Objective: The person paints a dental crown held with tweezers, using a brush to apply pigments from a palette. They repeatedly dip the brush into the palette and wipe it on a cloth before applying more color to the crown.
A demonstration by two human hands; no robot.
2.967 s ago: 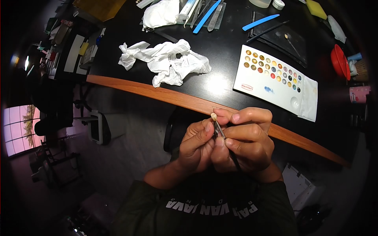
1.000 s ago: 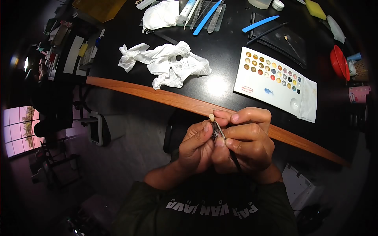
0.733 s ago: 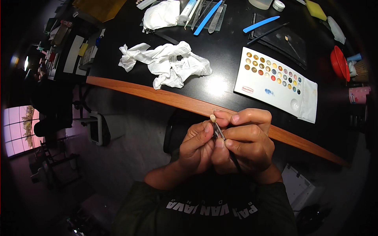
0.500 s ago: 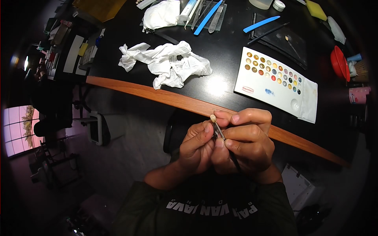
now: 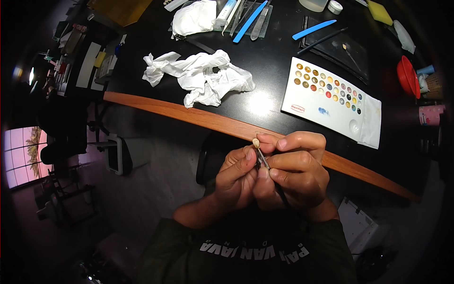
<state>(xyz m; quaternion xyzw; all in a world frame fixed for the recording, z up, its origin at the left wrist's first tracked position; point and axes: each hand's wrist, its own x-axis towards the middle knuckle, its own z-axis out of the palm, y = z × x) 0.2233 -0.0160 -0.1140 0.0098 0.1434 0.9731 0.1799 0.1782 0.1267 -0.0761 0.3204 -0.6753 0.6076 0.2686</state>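
A small cream tooth crown [image 5: 256,141] shows at the fingertips of both hands, near the table edge. My left hand [image 5: 235,177] is closed, its thumb and fingers pinching the dark holder just below the crown. My right hand [image 5: 300,170] is closed around a fine paintbrush [image 5: 263,158], whose metal ferrule points up at the crown and whose dark handle slants down toward my lap. The right index finger and thumb tip lie close beside the crown. The lower part of the holder is hidden by my fingers.
On the black table are a white paint palette [image 5: 326,102] with several coloured wells, crumpled white tissue [image 5: 208,78], a black tray [image 5: 326,49] bearing a blue-handled tool [image 5: 314,29], and several tools [image 5: 250,21] at the back. The wooden table edge [image 5: 198,118] runs just beyond my hands.
Almost nothing differs. The fingers of my right hand have shifted very slightly, while the crown and brush stay in the same place.
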